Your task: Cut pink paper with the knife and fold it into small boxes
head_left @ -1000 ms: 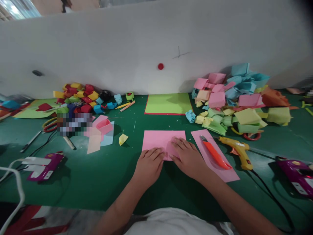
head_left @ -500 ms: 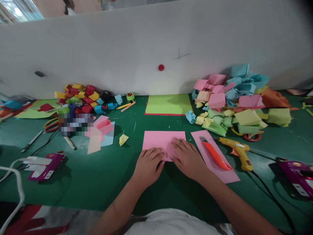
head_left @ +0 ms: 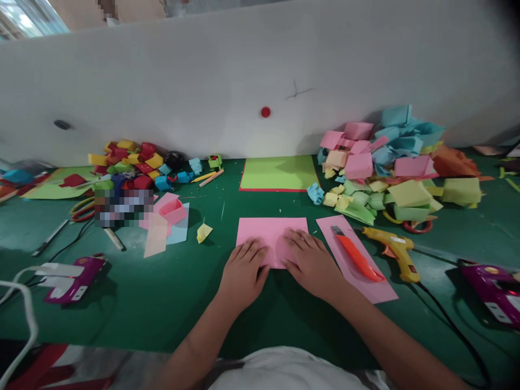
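A pink sheet of paper (head_left: 264, 230) lies flat on the green table (head_left: 162, 319) in front of me. My left hand (head_left: 246, 265) rests on its lower left part with the fingers stretched out. On the lower right part, my right hand (head_left: 311, 260) lies flat, fingers extended over the paper. The near corners of the sheet are hidden under both hands. Just right of my right hand, an orange box cutter (head_left: 359, 257) sits on a second pink sheet (head_left: 379, 292). Beyond that is a yellow glue gun (head_left: 394, 246).
Folded paper pieces (head_left: 359, 165) are heaped at the back right, small coloured paper cubes (head_left: 134, 160) at the back left. A lime-green sheet (head_left: 280, 173) lies by the white partition (head_left: 182, 86). Purple power strips (head_left: 77, 281) with cords stand at both sides. Scissors (head_left: 83, 208) lie left.
My left hand has slid slightly left across the pink paper, away from my right hand. My right hand has stayed nearly in place.
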Available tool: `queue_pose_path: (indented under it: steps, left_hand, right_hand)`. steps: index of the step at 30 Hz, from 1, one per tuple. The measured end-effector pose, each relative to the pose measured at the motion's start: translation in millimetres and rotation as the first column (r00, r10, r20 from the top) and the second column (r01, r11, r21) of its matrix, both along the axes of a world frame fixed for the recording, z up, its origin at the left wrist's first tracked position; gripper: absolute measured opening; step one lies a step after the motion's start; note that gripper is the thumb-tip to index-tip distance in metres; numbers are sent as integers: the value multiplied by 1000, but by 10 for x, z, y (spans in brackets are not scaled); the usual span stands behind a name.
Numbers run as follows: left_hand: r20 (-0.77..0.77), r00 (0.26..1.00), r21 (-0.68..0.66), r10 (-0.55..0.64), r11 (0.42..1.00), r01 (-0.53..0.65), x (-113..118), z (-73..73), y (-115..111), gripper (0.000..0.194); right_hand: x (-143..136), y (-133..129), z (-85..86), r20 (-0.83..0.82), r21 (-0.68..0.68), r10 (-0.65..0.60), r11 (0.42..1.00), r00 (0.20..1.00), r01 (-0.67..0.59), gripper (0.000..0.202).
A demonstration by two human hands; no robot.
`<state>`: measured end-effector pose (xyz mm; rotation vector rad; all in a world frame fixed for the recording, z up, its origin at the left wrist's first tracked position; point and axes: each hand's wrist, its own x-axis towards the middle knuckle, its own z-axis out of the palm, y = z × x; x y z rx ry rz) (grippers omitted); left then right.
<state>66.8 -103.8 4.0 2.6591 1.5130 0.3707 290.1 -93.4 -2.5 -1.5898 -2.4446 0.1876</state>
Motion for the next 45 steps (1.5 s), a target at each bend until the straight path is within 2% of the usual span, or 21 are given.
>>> queue_pose_path:
  steps: [45]
  left_hand:
    - [-25,1000,26,-6,1000,6,-14,-81,26,43]
  right_hand:
    - [-33,-12,4,19,9,-25,1000,1000,25,57]
